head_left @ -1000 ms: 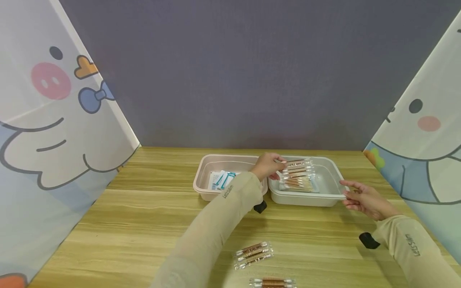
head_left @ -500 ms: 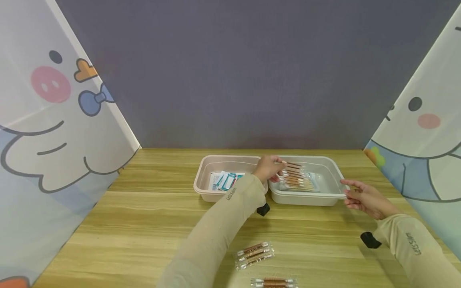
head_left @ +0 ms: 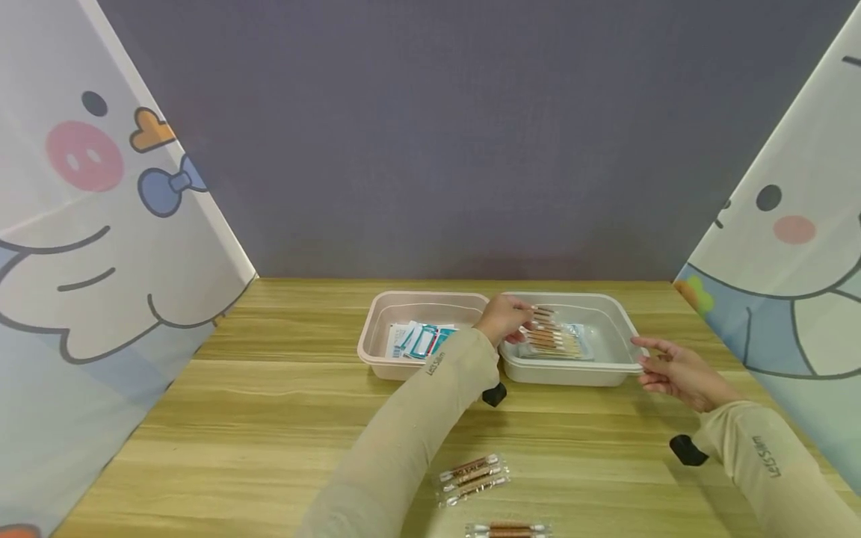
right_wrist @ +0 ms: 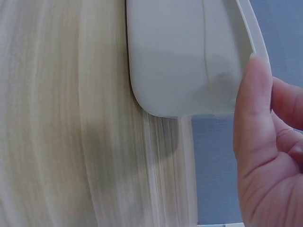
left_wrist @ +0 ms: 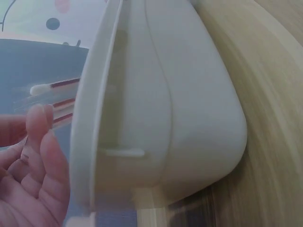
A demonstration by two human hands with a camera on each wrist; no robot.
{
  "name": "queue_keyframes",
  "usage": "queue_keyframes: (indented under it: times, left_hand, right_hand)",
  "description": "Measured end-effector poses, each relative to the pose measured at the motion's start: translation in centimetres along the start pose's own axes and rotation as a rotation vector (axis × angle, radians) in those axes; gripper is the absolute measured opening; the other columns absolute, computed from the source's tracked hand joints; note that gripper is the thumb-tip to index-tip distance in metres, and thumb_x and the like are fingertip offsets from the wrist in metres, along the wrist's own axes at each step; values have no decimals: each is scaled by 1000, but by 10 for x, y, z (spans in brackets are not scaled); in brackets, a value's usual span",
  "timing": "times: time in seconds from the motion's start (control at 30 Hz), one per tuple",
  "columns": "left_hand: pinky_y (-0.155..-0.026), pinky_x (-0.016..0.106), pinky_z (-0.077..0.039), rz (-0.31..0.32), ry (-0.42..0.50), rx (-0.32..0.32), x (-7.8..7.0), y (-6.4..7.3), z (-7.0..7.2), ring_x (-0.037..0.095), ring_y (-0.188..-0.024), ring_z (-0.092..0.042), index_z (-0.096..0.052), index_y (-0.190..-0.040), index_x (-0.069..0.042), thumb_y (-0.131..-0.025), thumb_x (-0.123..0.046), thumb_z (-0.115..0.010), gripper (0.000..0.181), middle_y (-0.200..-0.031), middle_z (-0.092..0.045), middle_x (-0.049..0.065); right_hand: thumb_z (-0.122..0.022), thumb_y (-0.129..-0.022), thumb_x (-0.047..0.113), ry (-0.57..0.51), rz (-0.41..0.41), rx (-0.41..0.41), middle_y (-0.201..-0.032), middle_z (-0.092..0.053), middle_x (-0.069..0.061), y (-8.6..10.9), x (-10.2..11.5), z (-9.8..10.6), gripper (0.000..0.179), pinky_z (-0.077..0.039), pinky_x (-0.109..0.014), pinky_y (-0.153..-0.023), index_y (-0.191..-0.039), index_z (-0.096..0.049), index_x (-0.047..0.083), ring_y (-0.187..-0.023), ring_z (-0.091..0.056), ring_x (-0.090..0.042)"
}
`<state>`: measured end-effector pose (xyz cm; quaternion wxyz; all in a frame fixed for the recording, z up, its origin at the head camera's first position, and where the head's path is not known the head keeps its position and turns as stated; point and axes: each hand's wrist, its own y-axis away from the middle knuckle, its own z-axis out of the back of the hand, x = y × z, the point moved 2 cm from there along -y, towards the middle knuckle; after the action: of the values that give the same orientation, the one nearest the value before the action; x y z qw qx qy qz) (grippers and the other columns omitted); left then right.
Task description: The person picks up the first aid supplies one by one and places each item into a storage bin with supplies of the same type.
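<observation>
My left hand (head_left: 503,318) pinches a clear-wrapped packet of cotton swabs (head_left: 543,314) by its end, over the left part of the right-hand white plastic tub (head_left: 572,376). In the left wrist view, the held swabs' white tip and brown sticks (left_wrist: 65,84) show above the tub's rim, partly hidden behind it. Below them, inside the tub, lie more packed swabs (head_left: 555,342) with pale and brown sticks. My right hand (head_left: 682,373) grips that tub's right rim between thumb and fingers; the right wrist view shows the thumb (right_wrist: 258,90) against the rim.
Left of it stands a second tub (head_left: 378,368) holding several white and blue sachets (head_left: 420,340), partly behind my left sleeve. Two wrapped swab packs (head_left: 473,478) (head_left: 509,530) lie on the wooden table nearer me. A grey panel (head_left: 430,149) rises behind the table.
The held swab packet has tilted and sunk, so less of it shows beyond my left fingers. My left hand has shifted slightly; the right hand stays on the tub's rim.
</observation>
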<state>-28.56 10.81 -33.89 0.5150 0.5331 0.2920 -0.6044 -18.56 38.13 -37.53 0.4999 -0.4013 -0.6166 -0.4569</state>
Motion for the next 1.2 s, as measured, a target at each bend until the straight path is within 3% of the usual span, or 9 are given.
queue_keyframes:
  times: [0.33, 0.47, 0.57, 0.73, 0.83, 0.97, 1.07, 1.2]
  left_hand:
    - [-45, 25, -45, -29, -35, 41, 2, -2, 2, 10, -44, -51, -65, -124, -6, -95, -7, -59, 30, -96, -71, 15]
    - [-62, 38, -55, -41, -87, 46, 1, -1, 3, 11, -45, -51, -52, -138, -8, -91, -1, -59, 48, -96, -70, 16]
    - [-72, 44, -55, -62, -121, 58, -1, 3, 5, 14, -47, -50, -46, -143, -11, -89, 1, -60, 57, -94, -68, 17]
    - [-54, 32, -46, -120, -142, 117, -2, 13, 8, 17, -53, -49, -57, -133, -12, -92, -4, -61, 42, -95, -66, 13]
    - [-51, 27, -40, -181, -182, 179, 1, 24, 10, 16, -55, -49, -63, -125, -11, -93, -4, -60, 33, -93, -66, 10]
    - [-56, 28, -47, -230, -245, 296, 10, 49, 13, 18, -60, -55, -64, -120, -8, -91, -2, -60, 30, -86, -65, 4]
    - [-59, 26, -49, -268, -346, 370, 17, 70, 18, 20, -66, -61, -66, -117, -6, -89, -3, -63, 28, -82, -65, -2]
    - [-61, 17, -46, -354, -554, 436, 31, 97, 24, 7, -67, -58, -68, -112, -6, -85, -1, -64, 28, -79, -65, -5]
  right_hand:
    - [-53, -99, 8, 66, 1, -27, -81, -60, -6, -5, 2, -6, 36, -55, -23, -65, -103, -64, 42, -69, -65, -12]
    - [-53, -99, 8, 81, 1, -33, -82, -60, -7, -6, 2, -7, 36, -55, -24, -65, -103, -63, 43, -69, -65, -12]
    - [-52, -99, 8, 89, -7, -51, -82, -60, -6, -5, 3, -6, 37, -55, -24, -65, -102, -63, 43, -69, -65, -12]
    - [-51, -100, 8, 90, -7, -59, -81, -60, -6, -2, 4, -2, 38, -55, -25, -66, -103, -63, 44, -70, -65, -13]
    - [-49, -100, 7, 81, 6, -45, -81, -60, -5, 0, 3, 1, 40, -55, -24, -66, -104, -63, 44, -70, -65, -12]
    - [-46, -101, 6, 62, 7, -7, -81, -62, -5, 4, -1, 3, 42, -55, -23, -66, -105, -64, 44, -70, -65, -12]
    - [-47, -101, 7, 53, 11, 20, -81, -63, -4, 3, -2, 3, 40, -55, -23, -67, -106, -64, 44, -71, -65, -12]
    - [-47, -101, 8, 40, 22, 43, -80, -63, -4, 2, -2, 2, 40, -55, -23, -67, -107, -64, 43, -72, -65, -12]
